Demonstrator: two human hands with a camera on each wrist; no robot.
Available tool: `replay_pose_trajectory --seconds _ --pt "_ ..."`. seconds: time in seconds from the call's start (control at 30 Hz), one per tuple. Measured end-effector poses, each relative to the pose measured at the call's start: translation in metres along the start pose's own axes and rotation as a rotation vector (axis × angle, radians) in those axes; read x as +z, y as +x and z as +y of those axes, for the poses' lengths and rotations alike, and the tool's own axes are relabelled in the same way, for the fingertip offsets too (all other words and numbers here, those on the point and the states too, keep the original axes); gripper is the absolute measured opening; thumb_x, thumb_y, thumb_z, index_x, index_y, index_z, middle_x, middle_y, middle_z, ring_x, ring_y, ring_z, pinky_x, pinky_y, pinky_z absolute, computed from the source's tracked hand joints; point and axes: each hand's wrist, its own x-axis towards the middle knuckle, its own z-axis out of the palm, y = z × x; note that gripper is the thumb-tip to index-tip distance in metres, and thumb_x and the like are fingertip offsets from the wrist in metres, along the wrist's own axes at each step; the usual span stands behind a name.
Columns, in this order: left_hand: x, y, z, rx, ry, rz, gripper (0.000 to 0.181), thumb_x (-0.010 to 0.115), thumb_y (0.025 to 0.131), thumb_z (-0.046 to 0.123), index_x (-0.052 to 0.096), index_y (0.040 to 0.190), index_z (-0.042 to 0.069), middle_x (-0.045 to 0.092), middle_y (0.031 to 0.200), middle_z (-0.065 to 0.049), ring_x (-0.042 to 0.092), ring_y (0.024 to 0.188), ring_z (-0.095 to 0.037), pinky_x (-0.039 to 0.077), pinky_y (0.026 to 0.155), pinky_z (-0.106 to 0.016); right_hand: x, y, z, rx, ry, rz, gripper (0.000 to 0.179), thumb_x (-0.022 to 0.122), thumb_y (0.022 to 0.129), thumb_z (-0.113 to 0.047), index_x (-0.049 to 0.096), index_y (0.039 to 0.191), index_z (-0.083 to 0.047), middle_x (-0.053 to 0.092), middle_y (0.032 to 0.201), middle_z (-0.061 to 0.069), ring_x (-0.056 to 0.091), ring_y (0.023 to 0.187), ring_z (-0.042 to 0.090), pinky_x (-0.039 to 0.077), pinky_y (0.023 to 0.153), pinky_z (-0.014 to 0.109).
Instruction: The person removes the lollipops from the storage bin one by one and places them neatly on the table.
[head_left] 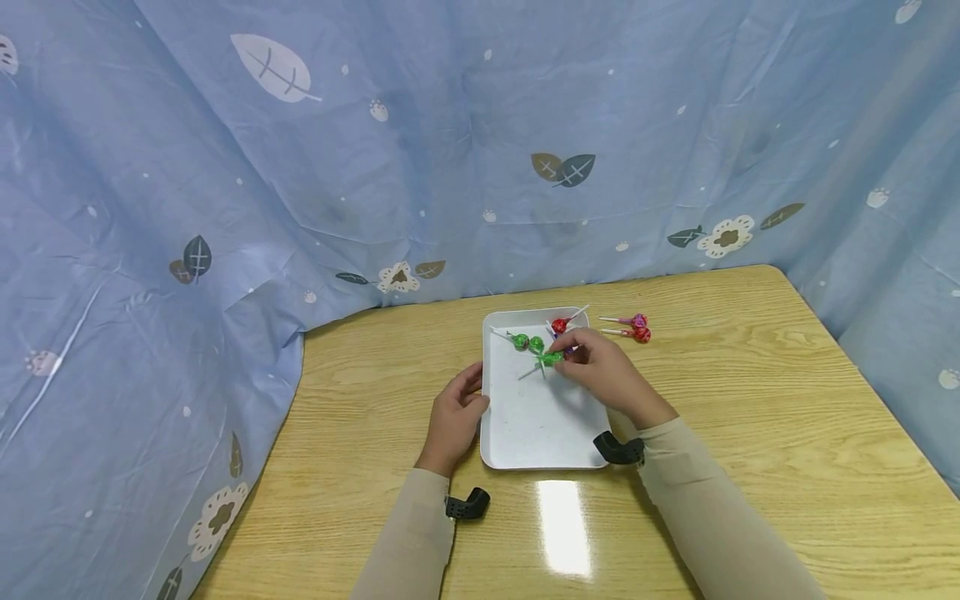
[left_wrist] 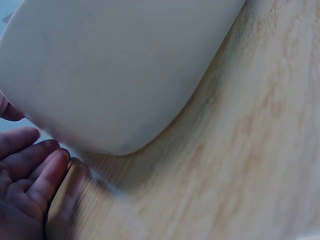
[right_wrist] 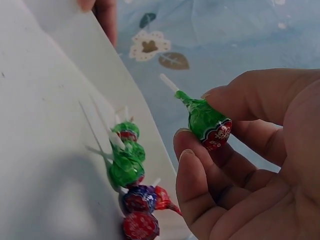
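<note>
A white tray [head_left: 536, 433] lies on the table. Above its upper part, my right hand [head_left: 606, 368] pinches a green-wrapped lollipop [right_wrist: 206, 122] by its candy head between thumb and fingers, the white stick pointing away. Inside the tray, several wrapped lollipops lie near the far end: green lollipops [right_wrist: 125, 167], a purple lollipop [right_wrist: 139, 199] and a red lollipop [right_wrist: 141, 226]. My left hand [head_left: 452, 417] rests at the tray's left side, fingertips and thumb right at the rim, with the fingers loosely extended in the left wrist view.
A purple-pink lollipop [head_left: 638, 321] and a red lollipop [head_left: 641, 335] lie side by side on the wooden table [head_left: 360, 433], right of the tray. A blue patterned curtain [head_left: 450, 150] hangs behind the table and along its sides.
</note>
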Motion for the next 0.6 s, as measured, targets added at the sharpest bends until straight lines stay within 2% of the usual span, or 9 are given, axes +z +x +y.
replay_pose_trajectory --seconds 0.4,0.6 --pt "0.001 0.000 0.002 -0.012 0.013 0.006 0.055 0.062 0.101 0.002 0.058 0.156 0.004 0.068 0.142 -0.010 0.068 0.123 -0.025 0.057 0.101 -0.039 -0.017 -0.002 0.002 0.042 0.040 0.033 0.022 0.079 0.100 -0.007 0.072 0.120 -0.004 0.068 0.116 0.013 0.063 0.098 0.028 0.053 0.083 0.042" --pt "0.001 0.000 0.001 -0.003 0.010 0.009 0.054 0.062 0.101 0.001 0.059 0.155 0.004 0.068 0.142 -0.012 0.068 0.124 -0.027 0.057 0.101 -0.040 -0.028 -0.001 0.004 0.065 0.067 0.057 0.020 0.077 0.102 -0.008 0.071 0.120 -0.003 0.067 0.120 0.015 0.065 0.097 0.030 0.056 0.082 0.041"
